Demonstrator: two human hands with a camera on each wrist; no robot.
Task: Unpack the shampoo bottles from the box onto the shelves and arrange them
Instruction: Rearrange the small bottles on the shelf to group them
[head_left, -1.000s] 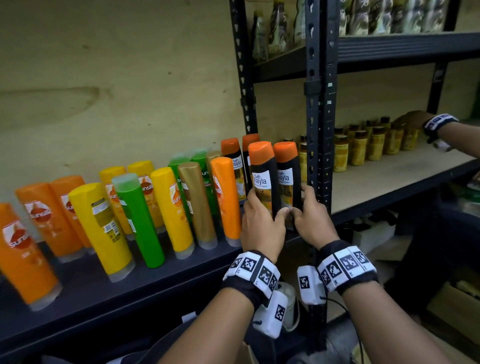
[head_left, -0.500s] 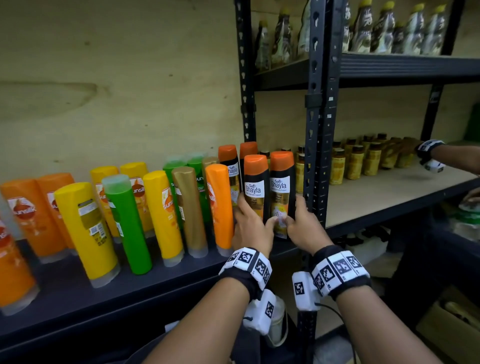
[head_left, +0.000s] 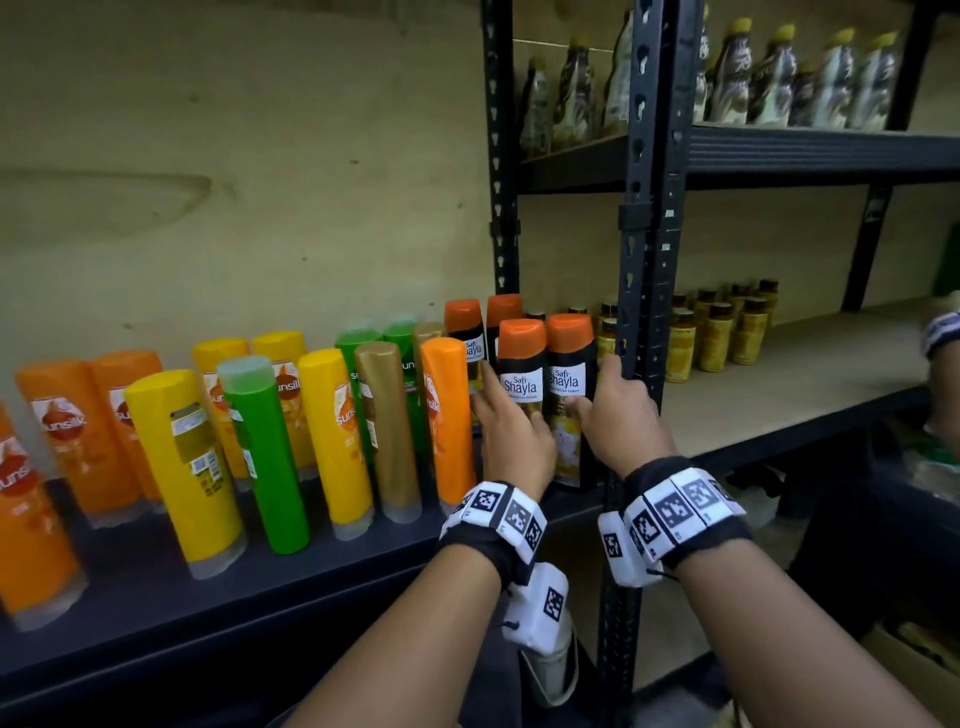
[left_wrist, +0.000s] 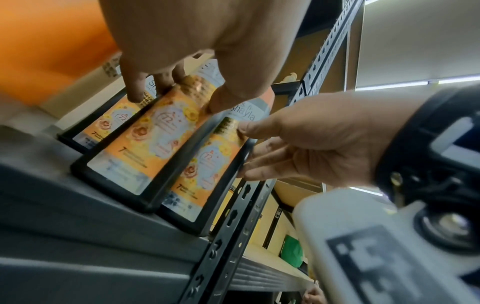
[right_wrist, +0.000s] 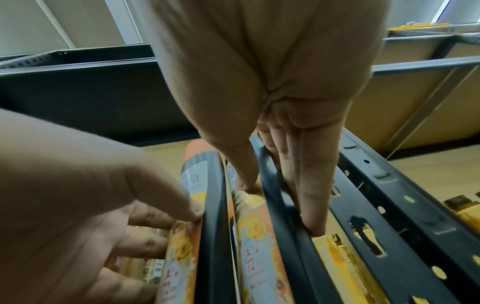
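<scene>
left bottle (head_left: 521, 395) upright at dark shelf (head_left: 156, 597) front, gripped by left hand (head_left: 511, 441) | right bottle (head_left: 569, 400) touching it, grasped by right hand (head_left: 621, 421), hemmed by perforated black post (head_left: 649, 260) | glossy Sunsilk tubes (head_left: 260, 447) leftward | amber jars (head_left: 727, 332) beyond post

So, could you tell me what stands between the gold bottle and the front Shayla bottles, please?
One plain orange bottle stands between the gold bottle and the front Shayla bottles, beside the left hand; the head view shows it.
</scene>
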